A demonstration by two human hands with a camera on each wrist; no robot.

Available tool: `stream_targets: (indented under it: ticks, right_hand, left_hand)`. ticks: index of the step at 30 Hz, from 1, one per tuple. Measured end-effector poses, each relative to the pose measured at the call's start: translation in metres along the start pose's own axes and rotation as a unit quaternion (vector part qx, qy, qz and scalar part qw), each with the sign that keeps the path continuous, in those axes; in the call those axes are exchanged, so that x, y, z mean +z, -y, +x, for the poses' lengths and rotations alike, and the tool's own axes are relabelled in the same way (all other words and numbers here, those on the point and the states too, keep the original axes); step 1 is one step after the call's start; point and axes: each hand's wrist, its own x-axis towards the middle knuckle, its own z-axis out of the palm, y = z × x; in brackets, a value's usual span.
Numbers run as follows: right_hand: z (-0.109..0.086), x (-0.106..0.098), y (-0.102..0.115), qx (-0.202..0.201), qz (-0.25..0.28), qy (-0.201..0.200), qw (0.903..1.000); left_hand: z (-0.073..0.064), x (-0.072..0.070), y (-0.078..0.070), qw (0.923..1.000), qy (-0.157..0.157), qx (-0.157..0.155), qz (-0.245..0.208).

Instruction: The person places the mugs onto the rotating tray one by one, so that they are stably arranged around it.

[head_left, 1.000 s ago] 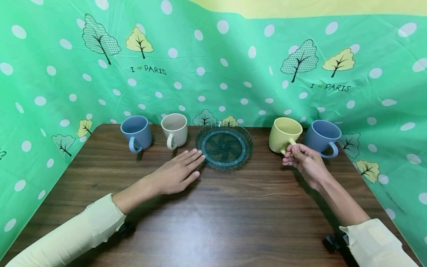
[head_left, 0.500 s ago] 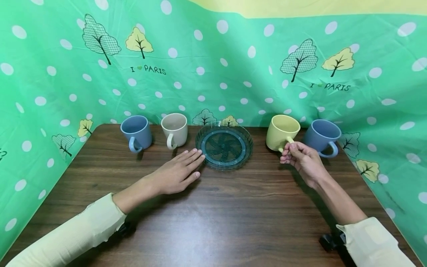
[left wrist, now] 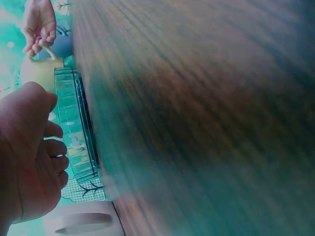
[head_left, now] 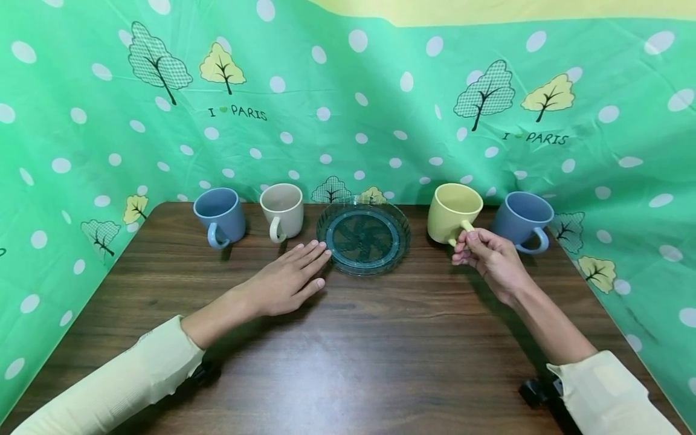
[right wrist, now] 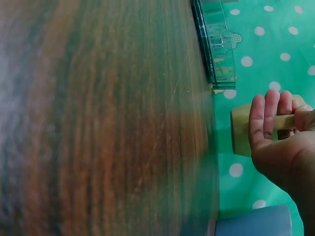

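Note:
My right hand [head_left: 495, 263] pinches the handle of a yellow mug [head_left: 448, 217] between thumb and fingers. In the right wrist view the yellow mug [right wrist: 241, 128] is upright, its base a little above the tabletop. My left hand [head_left: 285, 281] lies palm down with straight fingers, holding nothing. Its fingertips reach the left rim of a dark, see-through glass dish [head_left: 364, 241] at the back middle of the table. A white mug [head_left: 283, 211] stands just behind the left hand, its handle toward me.
A blue mug [head_left: 220, 217] stands at the back left of the wooden table [head_left: 348, 350]. Another blue mug [head_left: 522, 220] is at the right, close to my right hand. Green dotted cloth [head_left: 326, 78] hangs along the back and sides.
The right hand has lifted the yellow mug slightly and shifted it left, away from the right blue mug. My left hand has stayed in place.

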Motion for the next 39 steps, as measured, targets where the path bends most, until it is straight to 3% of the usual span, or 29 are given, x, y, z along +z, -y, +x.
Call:
stream_targets:
  ticks: [39]
  right_hand:
    - [0.005, 0.025, 0.006, -0.016, -0.037, 0.005, 0.9992]
  left_hand:
    - [0.000, -0.002, 0.004, 0.9998, 0.005, -0.013, -0.015]
